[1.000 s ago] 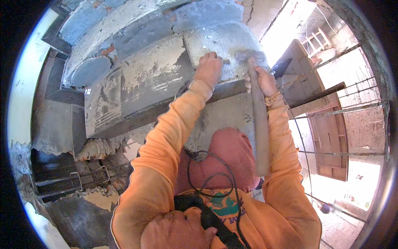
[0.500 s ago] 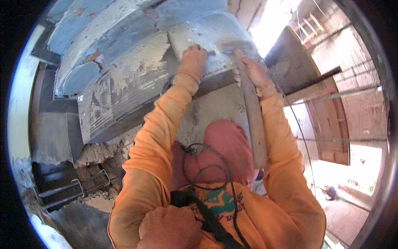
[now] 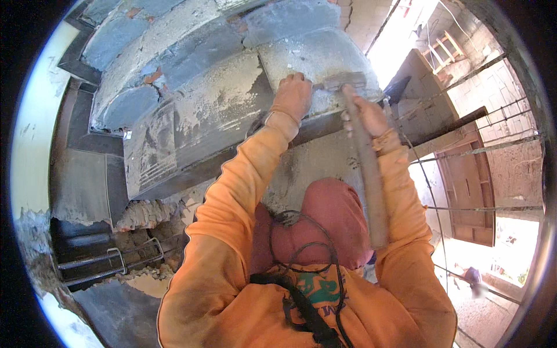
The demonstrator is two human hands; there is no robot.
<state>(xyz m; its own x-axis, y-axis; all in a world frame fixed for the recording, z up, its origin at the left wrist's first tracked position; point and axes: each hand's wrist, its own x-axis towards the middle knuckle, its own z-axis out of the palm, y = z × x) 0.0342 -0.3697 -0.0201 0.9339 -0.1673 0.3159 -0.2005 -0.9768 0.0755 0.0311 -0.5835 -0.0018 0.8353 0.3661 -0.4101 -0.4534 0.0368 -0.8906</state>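
Observation:
My right hand [image 3: 369,116] is closed round the upper part of a hammer's [image 3: 372,197] long wooden handle, just below its head. The handle hangs down alongside my right forearm, and the blurred head lies over the blue-grey stepped slab. Left of it, my left hand [image 3: 293,95] is curled on the slab's edge [image 3: 325,55]. A short dark rod pokes out of its right side toward the hammer head; its other end is hidden by the fingers, so its kind cannot be told.
Blue plaster with cracks and bare brick patches [image 3: 152,76] rises at the upper left. Steel bars [image 3: 110,261] stick out of broken masonry at the lower left. A black cable [image 3: 331,238] loops over my lap. At right are a brown wooden door [image 3: 464,191] and crossing rods.
The whole view has shifted slightly, with the scene moving right and down. The hammer head stays blurred beside my left hand, and both hands keep their hold.

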